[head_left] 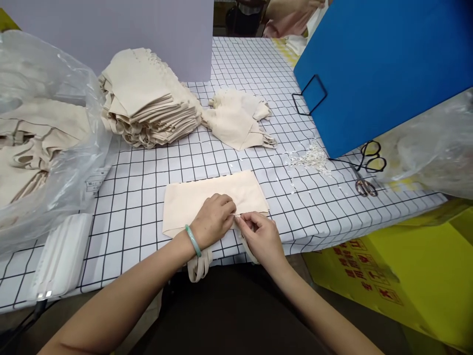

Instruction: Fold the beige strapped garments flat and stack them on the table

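Left hand [213, 220] lay knuckles-up, fingers curled down on the beige cloth bag [214, 197]; right hand [260, 236] pinched the bag's near edge beside it, fingertips closed together.

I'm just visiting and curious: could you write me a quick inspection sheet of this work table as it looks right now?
Surface: table under a white cloth with black grid.
Job's things: flat beige fabric piece at the near edge, its straps hanging over.
Clutter: folded stack, loose pile, plastic bag of fabric, white scraps, scissors.
Hands: left hand presses the piece; right hand pinches its edge.
Cables: dark cable at the lower left.
Surroundings: blue board, yellow box.
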`<move>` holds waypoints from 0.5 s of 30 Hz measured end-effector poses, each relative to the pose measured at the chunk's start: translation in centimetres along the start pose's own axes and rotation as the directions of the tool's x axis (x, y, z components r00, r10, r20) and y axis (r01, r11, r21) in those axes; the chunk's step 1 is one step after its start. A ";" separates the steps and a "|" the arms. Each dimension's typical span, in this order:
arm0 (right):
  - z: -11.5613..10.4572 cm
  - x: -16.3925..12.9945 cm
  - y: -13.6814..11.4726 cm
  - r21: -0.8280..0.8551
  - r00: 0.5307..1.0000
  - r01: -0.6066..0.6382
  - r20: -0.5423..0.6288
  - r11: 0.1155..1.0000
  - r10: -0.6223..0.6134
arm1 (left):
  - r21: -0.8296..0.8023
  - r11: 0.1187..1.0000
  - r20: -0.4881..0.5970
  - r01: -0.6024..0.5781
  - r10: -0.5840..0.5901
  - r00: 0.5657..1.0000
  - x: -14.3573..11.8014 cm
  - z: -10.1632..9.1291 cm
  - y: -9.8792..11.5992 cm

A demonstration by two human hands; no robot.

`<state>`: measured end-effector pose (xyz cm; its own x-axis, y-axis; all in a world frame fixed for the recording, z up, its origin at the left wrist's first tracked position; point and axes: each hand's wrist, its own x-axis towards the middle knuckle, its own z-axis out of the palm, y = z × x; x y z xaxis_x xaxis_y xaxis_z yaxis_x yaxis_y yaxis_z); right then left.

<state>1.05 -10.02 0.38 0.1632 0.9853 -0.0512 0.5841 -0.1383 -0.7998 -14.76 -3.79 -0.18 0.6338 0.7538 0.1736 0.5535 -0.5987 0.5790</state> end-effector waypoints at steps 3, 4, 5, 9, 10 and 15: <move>0.0 0.1 0.0 0.034 1.000 -0.022 0.007 0.999 0.022 | -0.007 1.000 -0.012 0.001 -0.001 1.000 0.0 0.1 0.0; 0.0 0.0 0.0 0.037 1.000 -0.022 0.004 0.999 0.022 | -0.012 1.000 -0.017 0.001 -0.001 1.000 0.0 0.1 0.0; 0.1 0.0 0.0 0.039 1.000 -0.018 -0.001 0.999 0.018 | -0.017 1.000 -0.021 0.001 -0.002 1.000 0.0 0.1 0.0; 0.3 -0.1 0.2 0.055 0.999 -0.004 -0.048 0.998 0.007 | -0.056 0.998 -0.037 0.001 -0.003 0.999 -0.1 0.0 -0.2; 0.4 -0.1 0.2 0.061 0.998 -0.005 -0.064 0.998 0.009 | -0.070 0.998 -0.041 0.000 -0.003 0.999 -0.2 0.1 -0.2; 0.4 0.0 0.3 0.070 0.996 -0.026 -0.078 0.997 0.031 | -0.107 0.994 -0.050 0.006 -0.011 0.999 -0.1 0.1 -0.2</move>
<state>0.91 -10.01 -0.05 0.2432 0.9695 -0.0294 0.5223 -0.1564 -0.8383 -14.89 -3.77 -0.45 0.5996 0.7731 0.2067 0.4965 -0.5620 0.6616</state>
